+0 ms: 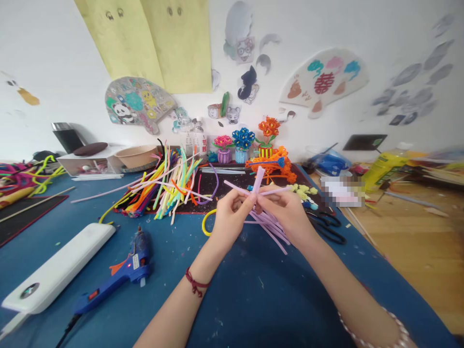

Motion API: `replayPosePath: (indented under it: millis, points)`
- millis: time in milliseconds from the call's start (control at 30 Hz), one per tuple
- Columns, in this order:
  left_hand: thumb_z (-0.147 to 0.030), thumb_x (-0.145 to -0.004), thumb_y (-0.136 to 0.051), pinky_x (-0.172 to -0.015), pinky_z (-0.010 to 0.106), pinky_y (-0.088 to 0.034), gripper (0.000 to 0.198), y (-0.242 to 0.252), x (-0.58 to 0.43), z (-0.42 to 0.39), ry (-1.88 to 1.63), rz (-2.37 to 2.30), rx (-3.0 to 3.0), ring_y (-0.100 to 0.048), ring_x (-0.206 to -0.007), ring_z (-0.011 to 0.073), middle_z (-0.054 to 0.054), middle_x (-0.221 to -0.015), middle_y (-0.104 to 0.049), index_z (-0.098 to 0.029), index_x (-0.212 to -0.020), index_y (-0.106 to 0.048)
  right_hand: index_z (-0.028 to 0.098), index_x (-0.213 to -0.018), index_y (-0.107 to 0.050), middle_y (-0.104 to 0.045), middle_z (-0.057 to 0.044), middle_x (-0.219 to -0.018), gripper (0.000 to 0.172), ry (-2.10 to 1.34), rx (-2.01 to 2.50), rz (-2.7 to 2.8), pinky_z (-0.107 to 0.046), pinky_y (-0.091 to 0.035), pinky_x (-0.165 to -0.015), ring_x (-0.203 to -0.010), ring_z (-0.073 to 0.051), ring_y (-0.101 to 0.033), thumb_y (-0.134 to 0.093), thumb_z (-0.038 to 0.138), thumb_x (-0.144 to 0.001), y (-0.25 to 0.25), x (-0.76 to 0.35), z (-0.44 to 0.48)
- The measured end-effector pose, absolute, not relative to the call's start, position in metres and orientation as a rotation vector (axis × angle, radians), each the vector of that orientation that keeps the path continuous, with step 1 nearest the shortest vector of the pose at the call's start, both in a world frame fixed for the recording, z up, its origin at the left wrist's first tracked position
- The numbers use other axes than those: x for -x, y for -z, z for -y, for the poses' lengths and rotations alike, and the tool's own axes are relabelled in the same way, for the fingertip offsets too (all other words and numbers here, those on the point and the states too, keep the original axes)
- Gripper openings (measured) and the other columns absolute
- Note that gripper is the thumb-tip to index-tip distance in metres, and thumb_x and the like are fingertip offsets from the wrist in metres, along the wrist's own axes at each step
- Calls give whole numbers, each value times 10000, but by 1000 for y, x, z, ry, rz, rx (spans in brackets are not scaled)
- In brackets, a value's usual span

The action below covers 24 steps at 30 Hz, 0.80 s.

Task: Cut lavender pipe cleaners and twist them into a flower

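Observation:
Between my hands, above the blue table mat, is a small crossed bunch of light purple pipe cleaners (258,179). Its ends stick up and out to both sides. My left hand (232,212) pinches the bunch between thumb and fingers from the left. From the other side my right hand (284,211) has its thumb and fingers closed on the same crossing; its fingertips are partly hidden. Under and behind the hands lies a loose pile of more light purple pipe cleaners (270,226). A yellow loop (206,223) shows beside my left hand, and black-handled scissors (328,227) lie beside my right.
A blue glue gun (123,270) with a lit red light and a white power strip-like bar (61,266) lie at left. Colourful pipe cleaners (177,183) are heaped beyond. Small flower pots (242,153) stand near the wall. A yellow bottle (386,166) leans at right.

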State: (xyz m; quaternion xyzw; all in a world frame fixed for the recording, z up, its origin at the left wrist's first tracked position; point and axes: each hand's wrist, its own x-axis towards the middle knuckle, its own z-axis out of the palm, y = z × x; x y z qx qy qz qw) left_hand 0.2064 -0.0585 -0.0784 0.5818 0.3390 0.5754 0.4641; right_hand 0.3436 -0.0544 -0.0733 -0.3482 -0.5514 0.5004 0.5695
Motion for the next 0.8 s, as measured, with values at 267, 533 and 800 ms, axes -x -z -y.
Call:
replayPosePath:
  millis: [267,533,800]
  points:
    - [-320,-820,-613,-536,202,-399,147,80,-206,59,-1522,-969,-1547,-548,-572,100,-13,-651,-610,-179,-798,-576,189,-835,-642,-641,3,-651,219,-1128,846,1401,-270,-501,-531,-576,-150,-608,-686,393,-768,76,-344,55]
    - [-288,-824,-584,-512,204,-361,112,79,-207,62,-1539,-1072,-1556,-468,-517,86,-35,-594,-559,-182,-789,-574,200,-783,-608,-558,38,-565,205,-1051,853,1458,-260,-482,-471,-484,-128,-541,-666,397,-788,75,-338,59]
    - [-305,-844,-577,-547,204,-384,138,80,-208,64,-1435,-997,-1620,-520,-596,98,-7,-693,-589,-168,-830,-582,178,-702,-587,-569,35,-556,173,-928,902,1525,-228,-432,-456,-459,-108,-529,-613,301,-820,77,-345,57]
